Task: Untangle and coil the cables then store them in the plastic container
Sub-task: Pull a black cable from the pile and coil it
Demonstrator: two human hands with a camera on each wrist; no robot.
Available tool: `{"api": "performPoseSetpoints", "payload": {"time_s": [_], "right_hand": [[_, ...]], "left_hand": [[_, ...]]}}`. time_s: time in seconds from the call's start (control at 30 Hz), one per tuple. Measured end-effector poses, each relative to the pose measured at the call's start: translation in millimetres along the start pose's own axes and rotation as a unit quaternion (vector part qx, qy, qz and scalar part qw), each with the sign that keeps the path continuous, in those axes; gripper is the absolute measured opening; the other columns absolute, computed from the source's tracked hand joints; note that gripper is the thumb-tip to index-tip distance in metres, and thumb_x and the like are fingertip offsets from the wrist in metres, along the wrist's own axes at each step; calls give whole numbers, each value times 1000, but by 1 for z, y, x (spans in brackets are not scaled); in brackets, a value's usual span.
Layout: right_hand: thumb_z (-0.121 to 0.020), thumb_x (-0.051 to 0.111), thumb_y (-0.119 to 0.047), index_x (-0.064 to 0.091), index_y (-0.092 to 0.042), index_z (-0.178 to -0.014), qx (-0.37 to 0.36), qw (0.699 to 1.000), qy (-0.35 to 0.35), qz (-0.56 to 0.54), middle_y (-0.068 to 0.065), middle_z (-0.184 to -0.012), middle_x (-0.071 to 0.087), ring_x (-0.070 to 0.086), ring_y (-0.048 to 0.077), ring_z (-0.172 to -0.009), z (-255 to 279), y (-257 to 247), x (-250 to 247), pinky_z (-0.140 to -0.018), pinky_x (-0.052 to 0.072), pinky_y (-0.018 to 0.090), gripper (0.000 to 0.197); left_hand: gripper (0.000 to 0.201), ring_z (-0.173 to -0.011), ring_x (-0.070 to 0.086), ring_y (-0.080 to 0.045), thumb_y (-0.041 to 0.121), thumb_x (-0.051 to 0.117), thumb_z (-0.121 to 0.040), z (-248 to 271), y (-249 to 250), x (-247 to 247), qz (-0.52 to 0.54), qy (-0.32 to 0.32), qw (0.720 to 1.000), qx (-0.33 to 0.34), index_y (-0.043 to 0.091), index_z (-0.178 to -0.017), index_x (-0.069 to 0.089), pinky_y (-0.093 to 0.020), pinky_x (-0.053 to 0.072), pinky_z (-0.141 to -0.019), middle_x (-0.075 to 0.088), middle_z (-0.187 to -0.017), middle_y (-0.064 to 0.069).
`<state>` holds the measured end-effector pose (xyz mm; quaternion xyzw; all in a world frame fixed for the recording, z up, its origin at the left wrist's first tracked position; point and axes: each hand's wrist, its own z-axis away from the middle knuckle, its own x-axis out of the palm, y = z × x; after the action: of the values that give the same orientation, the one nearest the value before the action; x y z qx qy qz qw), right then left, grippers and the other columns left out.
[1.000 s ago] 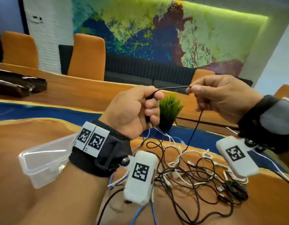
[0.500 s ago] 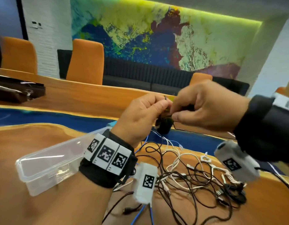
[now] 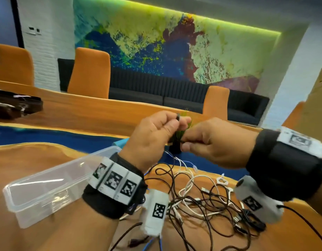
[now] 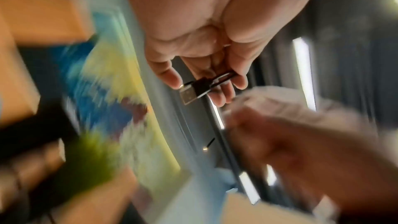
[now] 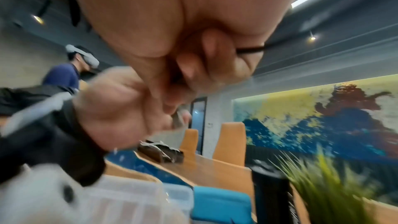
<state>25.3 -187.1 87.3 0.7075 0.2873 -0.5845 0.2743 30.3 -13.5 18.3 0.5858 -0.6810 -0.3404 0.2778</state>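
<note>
Both hands are raised above the table, close together. My left hand (image 3: 156,134) pinches a folded black cable (image 3: 178,117); in the left wrist view its USB plug (image 4: 189,94) and several black strands lie across the fingers. My right hand (image 3: 209,142) grips the same black cable (image 5: 251,50) just to the right, fingers curled. Below the hands a tangle of black and white cables (image 3: 201,198) lies on the wooden table (image 3: 48,156). The clear plastic container (image 3: 53,185) sits open at the left, with nothing visible inside.
A small potted plant (image 3: 178,142) stands right behind the hands. A dark case (image 3: 15,105) lies at the far left of the table. Orange chairs (image 3: 89,73) line the far side. Another person (image 5: 71,69) with a headset stands in the background.
A second ago the hands held the black cable stretched between them; they have since come together, the right hand now beside the left, with the cable bunched in the left fingers.
</note>
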Motion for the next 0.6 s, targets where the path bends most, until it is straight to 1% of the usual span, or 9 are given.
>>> {"api": "performPoseSetpoints", "payload": {"time_s": [0.07,0.1,0.17,0.23,0.27,0.33,0.43,0.53,0.6], "right_hand": [[-93,57,-32,67,-22,-82,-41,997,69,18,-8,-69,59,54,7,-64,0,-4,-20,-58,43,25,17],[-92,59,-31,68,-23,-83,-41,992,114,20,-9,-70,61,55,5,-66,0,0,-30,-59,44,23,15],[-92,62,-29,70,-24,-86,-10,982,189,17,-12,-72,62,58,4,-69,0,13,-37,-62,45,18,11],[-92,62,-25,71,-24,-86,30,969,243,-21,-10,-72,64,58,6,-69,-1,26,-24,-64,47,24,11],[-93,61,-22,70,-26,-83,51,966,247,-60,-11,-69,64,57,6,-67,-1,30,-12,-64,47,27,14],[-95,58,-19,64,-33,-77,81,967,193,-148,-18,-64,59,53,2,-64,1,27,18,-65,45,24,23],[-97,53,-20,62,-32,-81,69,974,109,-184,-19,-68,58,52,2,-66,7,11,43,-64,44,19,21],[-98,51,-20,66,-27,-89,93,976,94,-170,-10,-73,61,55,3,-70,13,16,40,-66,48,24,19],[-97,52,-20,69,-29,-91,135,963,128,-192,-12,-76,64,58,0,-73,18,30,43,-69,48,22,20]], "left_hand": [[21,-76,61,-3,14,47,-102,2,-3,3,-91,-39,995,12,7,-103,67,-19,48,-68,70,-89,0],[22,-74,59,-2,13,46,-103,2,-2,4,-85,-52,995,-7,7,-102,67,-18,46,-67,70,-88,4],[25,-74,59,-3,10,42,-103,4,3,5,-3,-72,995,-63,6,-100,66,-17,45,-63,74,-90,7],[24,-70,58,-7,12,42,-99,5,8,5,140,-77,981,-106,7,-94,64,-19,47,-59,74,-94,0],[23,-68,58,-8,14,42,-97,4,10,4,208,-68,969,-118,8,-92,64,-19,48,-57,74,-94,-5],[26,-67,61,-9,17,44,-94,3,10,5,291,-40,948,-127,11,-87,68,-22,52,-57,74,-96,-8],[29,-72,62,-9,20,46,-93,-1,2,9,274,-7,954,-122,17,-83,73,-31,55,-65,75,-99,-7],[26,-67,57,-9,16,41,-99,-4,-2,7,294,33,945,-140,13,-86,63,-29,53,-57,70,-87,-3],[23,-65,54,-9,18,45,-96,-4,-4,4,314,49,937,-147,14,-81,61,-26,46,-60,66,-81,-2]]}}
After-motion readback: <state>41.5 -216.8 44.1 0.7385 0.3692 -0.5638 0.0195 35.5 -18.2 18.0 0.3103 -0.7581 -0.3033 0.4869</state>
